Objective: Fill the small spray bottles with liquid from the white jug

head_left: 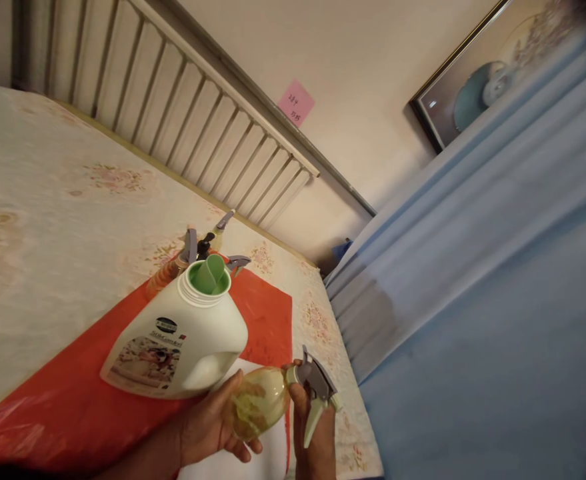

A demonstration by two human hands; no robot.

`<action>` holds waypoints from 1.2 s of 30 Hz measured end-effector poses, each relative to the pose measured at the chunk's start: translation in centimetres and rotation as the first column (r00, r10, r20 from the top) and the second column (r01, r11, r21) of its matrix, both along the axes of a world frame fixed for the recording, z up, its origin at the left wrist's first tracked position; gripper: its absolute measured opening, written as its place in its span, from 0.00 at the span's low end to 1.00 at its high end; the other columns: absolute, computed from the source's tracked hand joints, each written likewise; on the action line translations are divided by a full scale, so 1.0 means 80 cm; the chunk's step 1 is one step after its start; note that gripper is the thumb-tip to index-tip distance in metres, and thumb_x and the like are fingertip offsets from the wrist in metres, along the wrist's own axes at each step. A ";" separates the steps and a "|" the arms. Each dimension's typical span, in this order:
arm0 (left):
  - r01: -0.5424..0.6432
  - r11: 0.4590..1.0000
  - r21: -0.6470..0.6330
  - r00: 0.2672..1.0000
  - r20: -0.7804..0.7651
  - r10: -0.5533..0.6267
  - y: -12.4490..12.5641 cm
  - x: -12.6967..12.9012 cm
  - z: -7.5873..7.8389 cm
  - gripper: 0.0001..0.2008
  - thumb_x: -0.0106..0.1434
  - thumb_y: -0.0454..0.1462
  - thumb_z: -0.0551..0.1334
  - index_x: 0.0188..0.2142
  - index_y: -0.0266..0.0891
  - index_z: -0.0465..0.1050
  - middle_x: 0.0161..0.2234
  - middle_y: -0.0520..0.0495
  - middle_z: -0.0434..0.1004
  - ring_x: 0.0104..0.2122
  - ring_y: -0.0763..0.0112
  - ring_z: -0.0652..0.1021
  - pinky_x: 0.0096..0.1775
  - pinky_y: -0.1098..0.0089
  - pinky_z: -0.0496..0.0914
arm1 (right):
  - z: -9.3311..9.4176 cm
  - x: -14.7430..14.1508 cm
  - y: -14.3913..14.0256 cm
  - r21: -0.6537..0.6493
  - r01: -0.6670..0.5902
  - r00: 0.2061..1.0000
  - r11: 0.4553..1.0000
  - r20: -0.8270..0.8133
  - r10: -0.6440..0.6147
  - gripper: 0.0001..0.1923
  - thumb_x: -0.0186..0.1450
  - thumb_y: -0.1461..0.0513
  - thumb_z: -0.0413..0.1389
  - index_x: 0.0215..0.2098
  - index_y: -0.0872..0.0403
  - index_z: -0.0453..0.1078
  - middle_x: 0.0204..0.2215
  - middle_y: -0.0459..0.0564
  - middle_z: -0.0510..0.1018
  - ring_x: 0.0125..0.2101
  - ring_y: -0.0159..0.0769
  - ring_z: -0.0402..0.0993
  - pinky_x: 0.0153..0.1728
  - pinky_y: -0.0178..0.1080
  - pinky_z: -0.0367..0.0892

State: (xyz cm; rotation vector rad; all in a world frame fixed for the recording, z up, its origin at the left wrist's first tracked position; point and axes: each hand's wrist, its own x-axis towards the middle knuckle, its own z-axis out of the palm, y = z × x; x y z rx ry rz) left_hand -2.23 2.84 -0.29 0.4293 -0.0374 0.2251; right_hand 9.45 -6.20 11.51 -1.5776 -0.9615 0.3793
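Note:
My left hand (207, 427) cups the round body of a small clear spray bottle (260, 400) holding pale green liquid. My right hand (315, 437) grips that bottle's grey trigger head (315, 383) at the neck. Just left of it a large white detergent jug (177, 340) stands uncapped, with a green pour spout (210, 273) showing in its mouth. Behind the jug lie two more spray bottles (193, 250) with grey triggers. All rest on an orange-red plastic sheet (265, 313) spread over a bed.
The bed has a cream floral cover (47, 220) and a slatted headboard (193, 113). A pink sticky note (296, 102) is on the wall, and a framed picture (477, 87) hangs to the right. Blue curtain (483, 280) fills the right side.

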 end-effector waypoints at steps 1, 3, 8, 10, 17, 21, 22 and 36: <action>-0.010 1.000 -0.003 1.000 0.010 0.010 0.000 -0.001 0.002 0.34 0.65 0.60 0.48 0.52 0.35 0.72 0.41 0.37 0.81 0.32 0.57 0.82 0.31 0.63 0.72 | 0.001 -0.001 0.000 -0.005 0.026 1.000 1.000 -0.004 -0.026 0.21 0.59 0.57 0.63 0.50 0.55 0.75 0.33 0.49 0.82 0.34 0.43 0.78 0.41 0.41 0.71; -0.038 0.999 -0.005 0.999 0.033 0.038 0.001 -0.004 0.005 0.32 0.66 0.58 0.50 0.54 0.36 0.70 0.47 0.36 0.79 0.39 0.54 0.81 0.36 0.61 0.72 | 0.002 -0.001 0.002 0.001 0.037 0.999 0.999 -0.003 -0.037 0.23 0.58 0.57 0.64 0.50 0.55 0.75 0.35 0.51 0.82 0.36 0.44 0.78 0.42 0.41 0.71; -0.099 0.995 0.024 0.989 0.117 0.095 0.002 -0.012 0.012 0.26 0.65 0.50 0.58 0.59 0.41 0.66 0.53 0.35 0.76 0.47 0.53 0.78 0.44 0.58 0.69 | -0.003 0.009 0.008 0.023 0.035 0.995 0.999 0.092 -0.037 0.21 0.57 0.56 0.65 0.47 0.56 0.76 0.37 0.53 0.82 0.40 0.45 0.78 0.45 0.42 0.70; -0.126 0.991 0.051 0.982 0.147 0.117 0.002 -0.016 0.019 0.26 0.63 0.45 0.63 0.60 0.45 0.65 0.55 0.37 0.74 0.49 0.54 0.76 0.46 0.58 0.68 | -0.007 0.013 0.009 0.023 0.075 0.992 0.997 0.101 -0.077 0.19 0.58 0.55 0.65 0.45 0.56 0.76 0.39 0.53 0.82 0.41 0.45 0.77 0.45 0.42 0.69; -0.153 0.976 0.155 0.986 0.090 0.141 0.005 -0.025 0.041 0.28 0.58 0.39 0.67 0.58 0.47 0.66 0.56 0.40 0.73 0.47 0.58 0.77 0.46 0.61 0.68 | -0.010 0.019 0.007 0.058 0.175 0.969 0.983 0.165 -0.182 0.17 0.59 0.53 0.63 0.42 0.55 0.76 0.37 0.51 0.81 0.39 0.44 0.76 0.44 0.40 0.68; -0.162 0.975 0.153 0.985 0.084 0.151 0.006 -0.020 0.030 0.27 0.61 0.44 0.65 0.58 0.44 0.66 0.53 0.37 0.75 0.42 0.59 0.80 0.41 0.64 0.70 | -0.011 0.022 0.005 0.034 0.163 0.970 0.986 0.176 -0.166 0.16 0.60 0.54 0.63 0.42 0.54 0.76 0.36 0.50 0.80 0.38 0.42 0.75 0.43 0.40 0.67; -0.157 0.977 0.145 0.986 0.080 0.147 0.006 -0.018 0.025 0.27 0.61 0.45 0.64 0.58 0.44 0.66 0.52 0.37 0.76 0.40 0.59 0.80 0.40 0.64 0.70 | -0.011 0.022 0.005 0.034 0.159 0.972 0.987 0.169 -0.162 0.16 0.60 0.54 0.63 0.42 0.54 0.75 0.36 0.50 0.80 0.38 0.42 0.75 0.43 0.40 0.67; -0.115 0.993 0.024 0.992 0.054 0.113 0.006 -0.001 0.004 0.25 0.68 0.53 0.52 0.54 0.40 0.71 0.51 0.38 0.77 0.48 0.56 0.77 0.40 0.63 0.71 | -0.016 0.021 0.004 0.025 0.177 0.981 0.984 0.074 -0.179 0.19 0.58 0.55 0.65 0.44 0.56 0.75 0.39 0.52 0.81 0.42 0.45 0.77 0.46 0.42 0.69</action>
